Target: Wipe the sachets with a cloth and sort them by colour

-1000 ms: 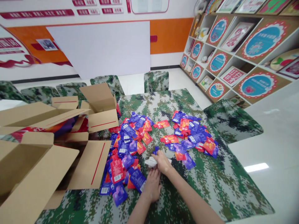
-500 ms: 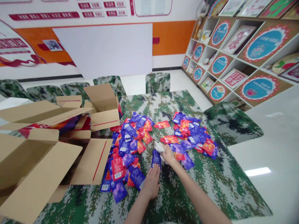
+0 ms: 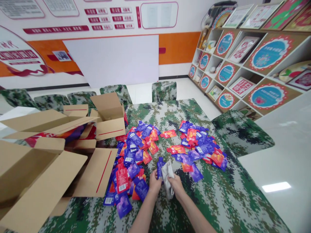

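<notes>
- A purple packet (image 3: 159, 167) stands upright just above the camouflage tablecloth (image 3: 225, 197), near its front middle, pinched at its lower edge by the fingers of the left hand (image 3: 154, 183).
- The packet rises from that hand toward 12 o'clock; only its upper part shows above the fingers.
- A grey-white cloth (image 3: 167, 179) lies against the packet's right side, at 3 o'clock from it, and hangs down toward 6 o'clock.
- The right hand (image 3: 177, 186) is closed on the cloth, fingers curled round its lower half; the cloth sits at 11 o'clock from that hand.
- The two hands are just beside each other, with the cloth between them.
- At 10 o'clock from the hands lies the left heap of packets (image 3: 132, 158), purple and red mixed, reaching down to the table's near edge.
- At 1 o'clock lies the right heap of packets (image 3: 199, 145), apart from the left heap by a strip of bare cloth.
- At 9 o'clock stand open cardboard boxes (image 3: 43, 168) with flaps spread; one flap touches the left heap.
- At 12 o'clock, beyond the table, stand camouflage-covered chairs (image 3: 164, 91) and a white board (image 3: 111, 60) against the wall.
- At 2 o'clock a shelf unit (image 3: 243, 61) holds framed pictures.
</notes>
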A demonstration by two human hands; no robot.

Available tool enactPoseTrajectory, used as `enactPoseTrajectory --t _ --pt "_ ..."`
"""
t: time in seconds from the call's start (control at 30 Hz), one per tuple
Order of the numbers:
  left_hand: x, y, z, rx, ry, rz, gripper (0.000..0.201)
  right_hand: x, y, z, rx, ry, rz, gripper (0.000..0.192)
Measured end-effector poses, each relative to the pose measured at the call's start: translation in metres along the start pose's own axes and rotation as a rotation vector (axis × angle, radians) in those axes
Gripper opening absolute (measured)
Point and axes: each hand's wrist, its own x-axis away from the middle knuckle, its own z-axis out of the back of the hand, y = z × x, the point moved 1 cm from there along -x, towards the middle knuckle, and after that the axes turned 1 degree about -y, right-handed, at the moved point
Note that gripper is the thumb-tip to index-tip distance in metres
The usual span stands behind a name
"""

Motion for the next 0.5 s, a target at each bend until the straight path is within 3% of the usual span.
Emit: enactPoseTrajectory --t 0.13,0.23,0.3,0.5 --pt "0.006 0.001 0.003 0.092 -0.024 -0.095 0.041 0.0 -0.002 -0.007 -0.074 -0.037 -0.025 0.029" --pt "-0.001 0.012 0.013 0.203 -0.02 -0.015 0.043 -0.006 -0.01 -0.012 -0.12 -0.066 -0.02 0.03" --pt "-0.02 0.031 0.026 0.199 0.014 0.016 0.047 -0.015 -0.016 -0.012 -0.124 -0.055 0.0 0.03" --pt "-0.117 0.106 0.094 -0.071 0.21 -0.17 0.053 -0.04 -0.02 0.005 -0.025 0.032 0.026 0.028"
